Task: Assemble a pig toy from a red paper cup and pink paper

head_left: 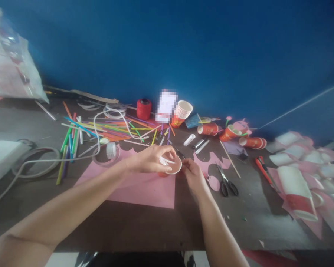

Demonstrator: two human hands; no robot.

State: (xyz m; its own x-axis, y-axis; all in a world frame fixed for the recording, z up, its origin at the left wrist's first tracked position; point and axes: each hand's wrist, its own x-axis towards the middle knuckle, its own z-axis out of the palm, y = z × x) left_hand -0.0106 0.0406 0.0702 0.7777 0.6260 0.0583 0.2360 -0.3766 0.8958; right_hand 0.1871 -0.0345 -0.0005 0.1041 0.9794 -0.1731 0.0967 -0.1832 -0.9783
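Observation:
A red paper cup (177, 167) with a white rim stands over a pink paper sheet (144, 193). My left hand (153, 160) reaches over it from the left, closed, with fingers and thumb gripping at its mouth. White shows between those fingers; whether it is the cup's inside or a separate piece is unclear. My right hand (194, 176) is beside the cup's right side, fingers pinched close to the rim. A dark pen-like stick (178, 150) runs behind the cup toward those fingertips. What the right fingers pinch is hidden.
Scissors (226, 183) and pink scraps lie right of my right hand, with a red utility knife (263, 168) farther right. Colored sticks (114, 128) and a white cable (58, 161) spread left. Stacked cups (183, 111) and red twine (144, 108) stand along the blue wall.

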